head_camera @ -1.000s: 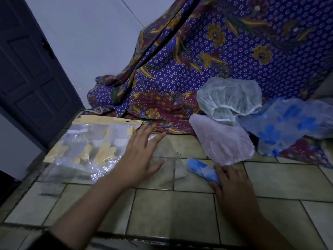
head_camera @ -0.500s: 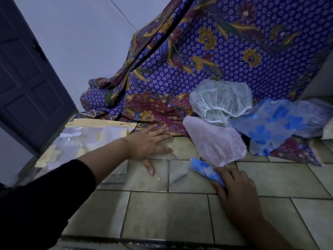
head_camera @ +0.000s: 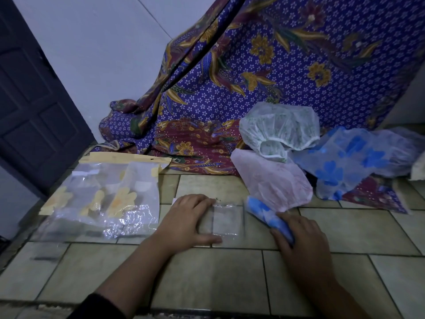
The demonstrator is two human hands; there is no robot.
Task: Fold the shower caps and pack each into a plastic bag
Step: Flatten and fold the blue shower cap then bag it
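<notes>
My right hand (head_camera: 305, 240) grips the near end of a blue flowered shower cap (head_camera: 262, 209), rolled into a narrow bundle on the tiled floor. Just left of it lies a small clear plastic bag (head_camera: 227, 221), flat on the tiles. My left hand (head_camera: 188, 219) rests on the bag's left part, with the thumb spread along its near edge. Behind the roll lie three loose caps: a pink one (head_camera: 273, 183), a white and green one (head_camera: 278, 127) and a blue flowered one (head_camera: 349, 157).
A pile of clear bags with yellow flowers (head_camera: 103, 196) lies at the left. A purple batik cloth (head_camera: 276, 65) hangs behind the caps and spreads onto the floor. A dark door (head_camera: 34, 100) stands at the far left beside a white wall.
My left hand has come back from the bag pile towards the middle, bringing a small clear bag with it. My right hand has stayed on the rolled blue cap.
</notes>
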